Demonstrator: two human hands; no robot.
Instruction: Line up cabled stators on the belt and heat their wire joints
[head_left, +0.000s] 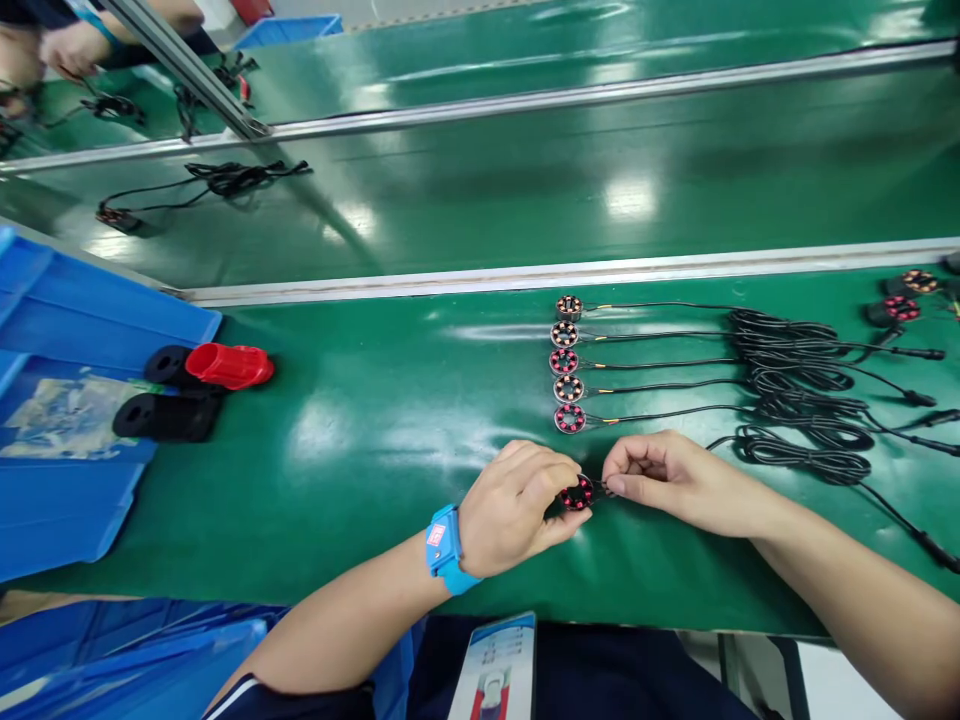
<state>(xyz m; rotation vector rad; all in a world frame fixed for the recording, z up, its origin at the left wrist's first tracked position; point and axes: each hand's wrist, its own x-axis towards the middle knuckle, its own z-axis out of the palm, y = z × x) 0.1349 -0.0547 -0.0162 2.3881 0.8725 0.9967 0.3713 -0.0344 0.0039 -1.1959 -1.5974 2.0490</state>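
Observation:
My left hand point(517, 505), with a blue wrist strap point(447, 549), pinches a small round coil part point(577, 492) with red windings just above the green mat. My right hand point(660, 478) is closed on the black wire where it leaves that part. Right behind them lies a neat column of several similar round coil parts point(566, 362), each with a black cable running right into bundled coils of cable point(802, 390).
A blue bin point(67, 400) sits at the left, with a red cylinder point(229, 365) and two black holders point(165, 415) beside it. More coil parts point(904, 295) lie far right. A cable bundle point(225, 180) rests on the conveyor belt beyond. Another person's hands point(71, 45) work at top left.

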